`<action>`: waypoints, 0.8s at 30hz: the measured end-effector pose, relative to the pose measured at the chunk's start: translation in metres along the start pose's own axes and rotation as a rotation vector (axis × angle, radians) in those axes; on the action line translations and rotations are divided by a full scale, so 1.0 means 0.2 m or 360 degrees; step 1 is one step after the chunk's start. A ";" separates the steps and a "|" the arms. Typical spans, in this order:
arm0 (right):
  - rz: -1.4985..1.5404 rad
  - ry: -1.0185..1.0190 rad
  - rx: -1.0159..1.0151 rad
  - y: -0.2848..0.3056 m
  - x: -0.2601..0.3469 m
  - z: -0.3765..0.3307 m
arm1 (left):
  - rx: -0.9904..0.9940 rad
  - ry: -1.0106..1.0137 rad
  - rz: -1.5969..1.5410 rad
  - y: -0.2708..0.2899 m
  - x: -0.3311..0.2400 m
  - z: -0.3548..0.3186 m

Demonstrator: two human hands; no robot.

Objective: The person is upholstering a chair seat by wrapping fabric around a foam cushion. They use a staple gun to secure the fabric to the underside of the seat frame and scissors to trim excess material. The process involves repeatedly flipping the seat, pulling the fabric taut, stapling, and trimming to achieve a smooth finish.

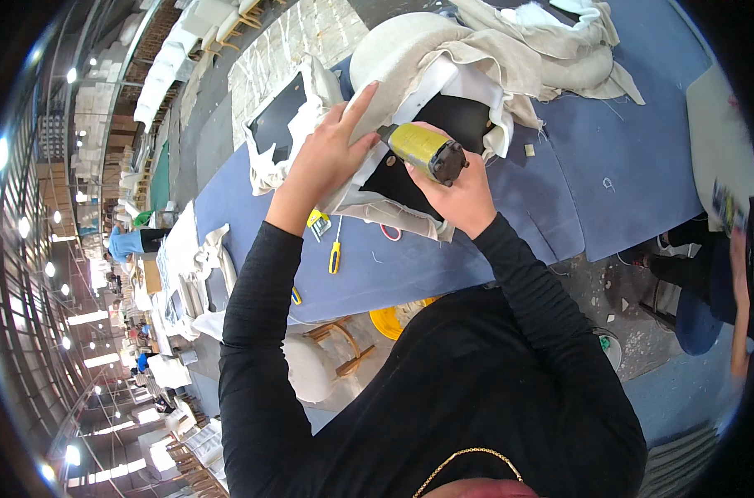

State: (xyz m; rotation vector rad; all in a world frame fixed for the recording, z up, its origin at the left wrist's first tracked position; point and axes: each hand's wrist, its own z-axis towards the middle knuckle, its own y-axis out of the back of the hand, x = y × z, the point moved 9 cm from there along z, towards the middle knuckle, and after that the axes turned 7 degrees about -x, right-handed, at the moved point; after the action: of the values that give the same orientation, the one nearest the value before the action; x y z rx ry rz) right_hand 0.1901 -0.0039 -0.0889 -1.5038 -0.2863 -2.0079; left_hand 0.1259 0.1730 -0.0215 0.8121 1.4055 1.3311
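My right hand (pixel 456 187) is wrapped round a yellow-green staple gun (pixel 418 145) with a dark end cap, its nose pointing left toward my other hand. With index finger and thumb stretched apart, my left hand (pixel 331 158) rests at the edge of a seat piece. That piece has a black underside (pixel 452 124), white padding (pixel 468 81) and beige cover fabric (pixel 402 58) folded round it. The staple gun's nose is close to my left thumb; whether it touches the fabric, I cannot tell.
On the blue table (pixel 518 232) lie a yellow screwdriver (pixel 335 257), a pink ring-shaped item (pixel 391 232) and another white-covered seat piece (pixel 282 116). More beige fabric (pixel 576 70) lies at the far right. Below the near edge are a yellow bucket (pixel 385 322) and a chair (pixel 311 365). A person's arm (pixel 739 307) shows at right.
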 end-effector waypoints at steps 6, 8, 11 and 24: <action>0.0075 0.0030 -0.0005 -0.02 -0.04 0.02 | -0.0012 -0.0029 0.0097 0.01 -0.05 -0.02; 0.0082 0.0023 0.0030 -0.03 -0.05 0.04 | -0.0002 -0.0012 0.0095 0.01 -0.05 -0.03; 0.0093 0.0027 0.0090 -0.06 -0.02 0.02 | 0.0011 0.0031 0.0082 0.02 -0.06 -0.04; 0.0348 -0.0223 0.0221 -0.16 -0.08 -0.06 | 0.0523 0.0780 -0.1706 -0.04 0.40 -0.08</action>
State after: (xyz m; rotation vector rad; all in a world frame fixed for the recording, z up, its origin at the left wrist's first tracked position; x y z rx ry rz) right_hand 0.1646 0.0211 -0.1023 -1.5200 -0.2985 -1.6824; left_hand 0.0903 0.2412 -0.0465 -0.1623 2.0406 0.4531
